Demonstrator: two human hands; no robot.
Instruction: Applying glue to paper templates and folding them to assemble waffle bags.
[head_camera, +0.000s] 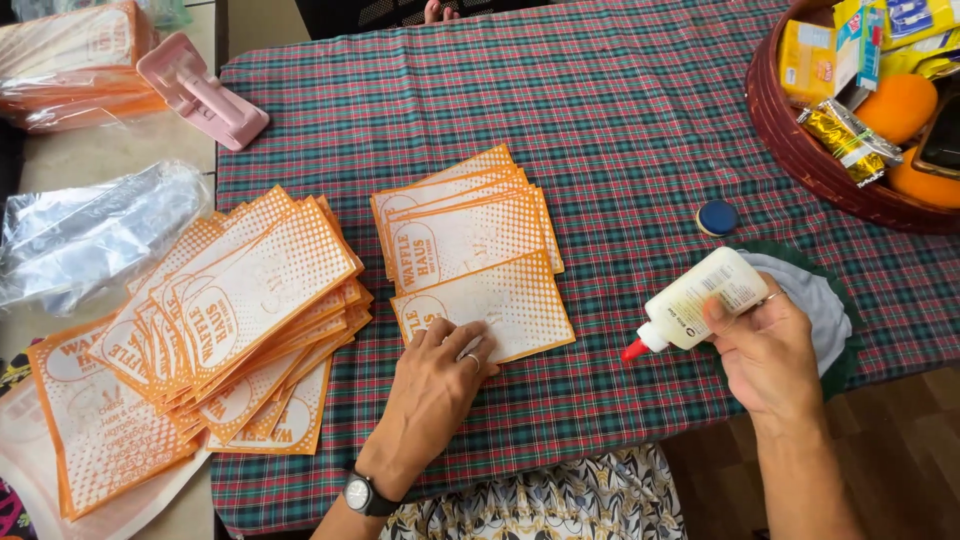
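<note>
My left hand, with a ring and a wristwatch, lies flat on the lower edge of the front orange-and-white printed paper bag. That bag heads a small overlapping row of the same bags on the plaid tablecloth. My right hand grips a white glue bottle tilted with its red nozzle pointing down and left, just right of the front bag. The nozzle hangs above the cloth, apart from the bag.
A large fanned pile of the same bags lies at left. A blue bottle cap sits on the cloth. A dark red basket with snacks and oranges is at top right. Clear plastic wrap and a pink holder lie at far left.
</note>
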